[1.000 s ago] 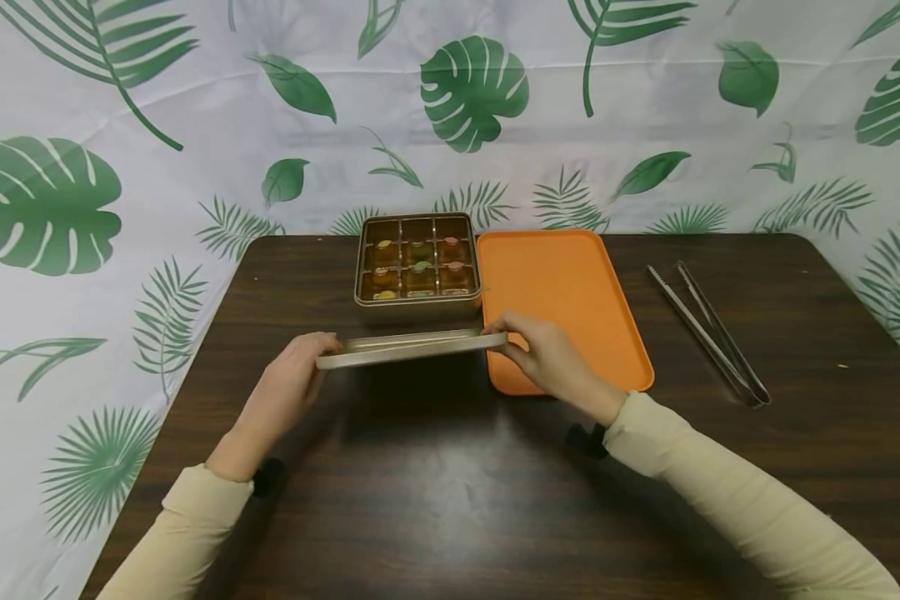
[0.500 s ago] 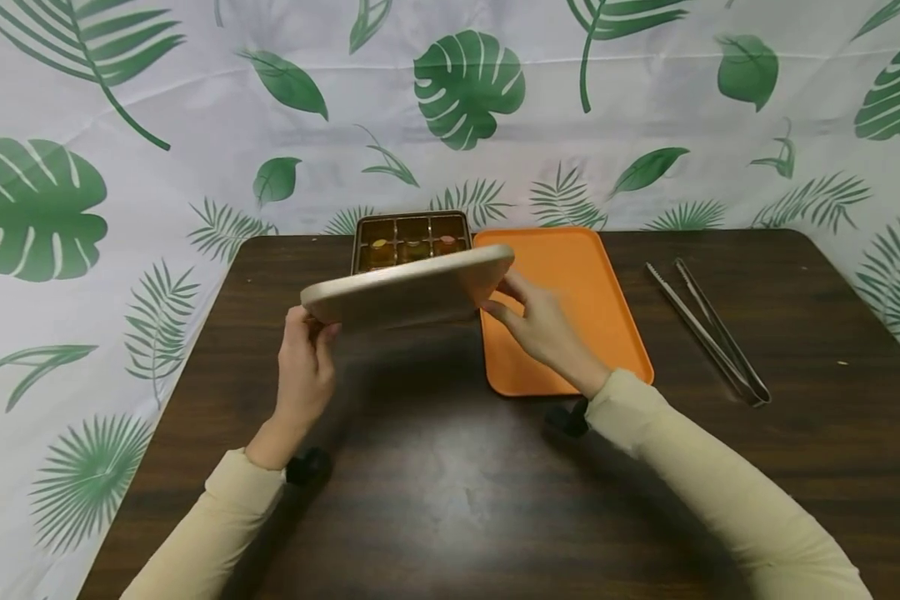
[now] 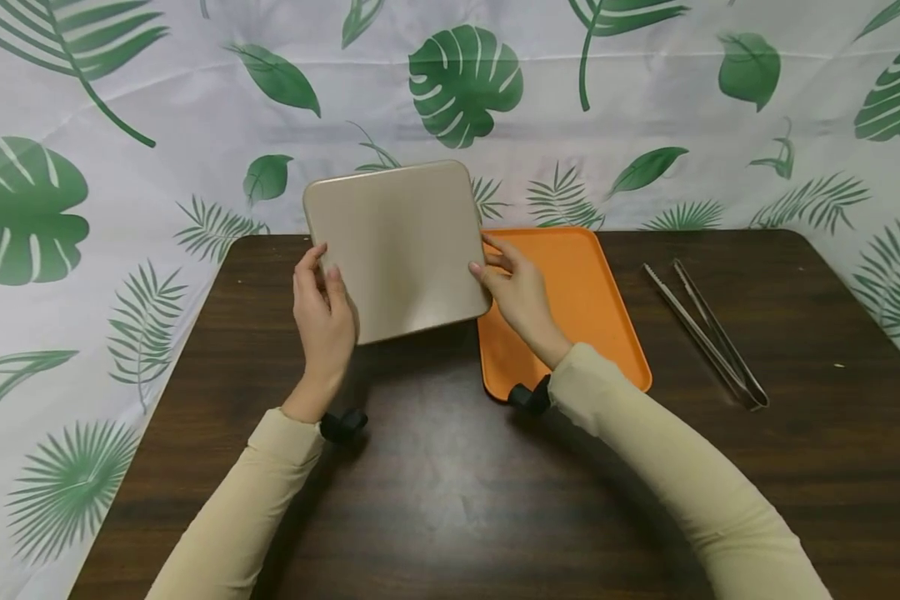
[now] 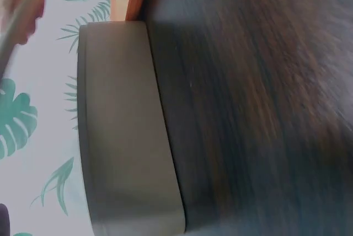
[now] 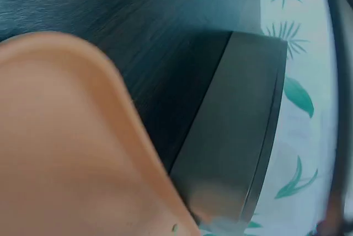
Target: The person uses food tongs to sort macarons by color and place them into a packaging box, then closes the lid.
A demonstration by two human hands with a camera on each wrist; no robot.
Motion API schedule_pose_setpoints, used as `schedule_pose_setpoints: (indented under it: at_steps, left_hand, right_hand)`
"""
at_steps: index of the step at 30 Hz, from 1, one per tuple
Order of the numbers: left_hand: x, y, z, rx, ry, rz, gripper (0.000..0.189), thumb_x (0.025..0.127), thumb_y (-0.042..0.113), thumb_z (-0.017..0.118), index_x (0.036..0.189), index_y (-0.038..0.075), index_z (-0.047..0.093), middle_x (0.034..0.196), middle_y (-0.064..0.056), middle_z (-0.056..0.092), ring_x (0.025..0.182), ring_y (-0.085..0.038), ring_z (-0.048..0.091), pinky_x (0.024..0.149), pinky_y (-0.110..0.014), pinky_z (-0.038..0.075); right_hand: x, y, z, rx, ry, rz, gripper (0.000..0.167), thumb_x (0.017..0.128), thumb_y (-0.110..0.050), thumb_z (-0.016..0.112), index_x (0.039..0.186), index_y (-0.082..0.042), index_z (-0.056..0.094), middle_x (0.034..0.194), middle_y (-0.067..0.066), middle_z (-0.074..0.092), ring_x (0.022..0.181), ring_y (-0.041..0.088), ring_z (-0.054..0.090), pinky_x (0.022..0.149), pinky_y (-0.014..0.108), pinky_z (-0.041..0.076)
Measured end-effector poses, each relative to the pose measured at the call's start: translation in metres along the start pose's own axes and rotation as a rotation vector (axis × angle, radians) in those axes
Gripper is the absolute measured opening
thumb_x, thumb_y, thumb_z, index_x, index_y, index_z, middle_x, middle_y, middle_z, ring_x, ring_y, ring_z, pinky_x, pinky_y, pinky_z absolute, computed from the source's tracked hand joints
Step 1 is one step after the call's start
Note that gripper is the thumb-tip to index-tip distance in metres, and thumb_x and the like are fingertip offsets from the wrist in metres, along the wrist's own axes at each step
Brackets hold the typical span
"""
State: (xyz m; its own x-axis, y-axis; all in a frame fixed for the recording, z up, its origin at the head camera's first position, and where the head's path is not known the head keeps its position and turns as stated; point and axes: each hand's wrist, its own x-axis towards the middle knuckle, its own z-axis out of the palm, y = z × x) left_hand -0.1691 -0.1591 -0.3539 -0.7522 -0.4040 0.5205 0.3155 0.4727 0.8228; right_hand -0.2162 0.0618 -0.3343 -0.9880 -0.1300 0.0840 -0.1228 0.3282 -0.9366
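Note:
Both hands hold a beige metal lid (image 3: 399, 250), its smooth outer face tilted up toward the head camera. My left hand (image 3: 322, 325) grips its left edge, thumb on the face. At the right edge, my right hand (image 3: 521, 300) pinches the lid between thumb and fingers. Behind the lid, the tin box is hidden in the head view. Both wrist views show the side wall of this tin box (image 4: 129, 131) standing on the table, with the lid held above it and apart. The box's inside cannot be seen now.
An orange tray (image 3: 570, 300) lies right of the box, close beside it. Farther right, metal tongs (image 3: 696, 332) rest spread on the dark wooden table (image 3: 435, 500). A leaf-patterned cloth (image 3: 540, 100) hangs behind the table's back edge.
Both hands have raised the lid from low in front of the box and tipped it up, so its outer face shows. It now covers the box and its divided compartments from the head view.

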Motion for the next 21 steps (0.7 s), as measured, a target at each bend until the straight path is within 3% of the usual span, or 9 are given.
schedule_pose_setpoints:
  at_steps: [2, 4, 9, 11, 17, 21]
  left_hand:
    - [0.002, 0.000, 0.005, 0.019, -0.042, -0.022, 0.043, 0.103, 0.017, 0.041, 0.141, -0.003, 0.040, 0.135, -0.027, 0.044, 0.122, -0.032, 0.048, 0.104, -0.040, 0.042]
    - [0.005, 0.002, 0.008, 0.050, -0.097, -0.051, 0.050, 0.102, 0.019, 0.039, 0.147, -0.002, 0.033, 0.151, -0.026, 0.028, 0.140, -0.035, 0.031, 0.116, -0.047, 0.031]
    - [0.013, 0.000, 0.012, 0.088, -0.205, -0.128, 0.056, 0.101, 0.022, 0.038, 0.151, 0.001, 0.022, 0.160, -0.022, 0.003, 0.149, -0.033, 0.009, 0.122, -0.047, 0.020]
    - [0.018, -0.003, 0.013, 0.092, -0.231, -0.156, 0.057, 0.101, 0.023, 0.038, 0.151, 0.001, 0.022, 0.160, -0.021, 0.002, 0.149, -0.032, 0.008, 0.122, -0.046, 0.019]
    - [0.033, -0.019, 0.020, 0.081, -0.274, -0.235, 0.057, 0.100, 0.024, 0.039, 0.151, 0.004, 0.025, 0.160, -0.019, 0.008, 0.149, -0.033, 0.011, 0.123, -0.047, 0.017]
    - [0.044, -0.031, 0.024, 0.093, -0.272, -0.252, 0.054, 0.099, 0.022, 0.040, 0.149, 0.004, 0.032, 0.159, -0.019, 0.015, 0.148, -0.035, 0.012, 0.123, -0.051, 0.011]
  right_hand:
    - [0.001, -0.002, 0.004, 0.007, 0.037, -0.057, 0.049, 0.095, -0.020, 0.059, 0.143, -0.017, 0.046, 0.137, 0.012, 0.056, 0.115, 0.028, 0.063, 0.091, 0.039, 0.056]
    - [0.003, -0.004, 0.007, -0.036, 0.055, -0.118, 0.046, 0.098, -0.020, 0.053, 0.144, -0.017, 0.045, 0.144, 0.008, 0.051, 0.123, 0.025, 0.058, 0.096, 0.037, 0.054]
    - [0.008, -0.008, 0.014, -0.168, -0.019, -0.197, 0.049, 0.103, -0.026, 0.042, 0.150, -0.015, 0.031, 0.158, 0.006, 0.026, 0.145, 0.022, 0.027, 0.119, 0.040, 0.031]
    - [0.010, -0.008, 0.015, -0.195, -0.059, -0.185, 0.052, 0.104, -0.027, 0.040, 0.152, -0.015, 0.026, 0.161, 0.007, 0.018, 0.148, 0.024, 0.018, 0.122, 0.044, 0.023]
    - [0.021, -0.005, 0.020, -0.268, -0.126, -0.087, 0.058, 0.103, -0.027, 0.041, 0.154, -0.014, 0.017, 0.162, 0.012, 0.011, 0.149, 0.029, 0.011, 0.122, 0.049, 0.018]
    - [0.028, 0.000, 0.024, -0.242, -0.170, -0.001, 0.057, 0.104, -0.024, 0.036, 0.155, -0.013, 0.013, 0.162, 0.012, 0.007, 0.150, 0.028, 0.008, 0.124, 0.046, 0.014]
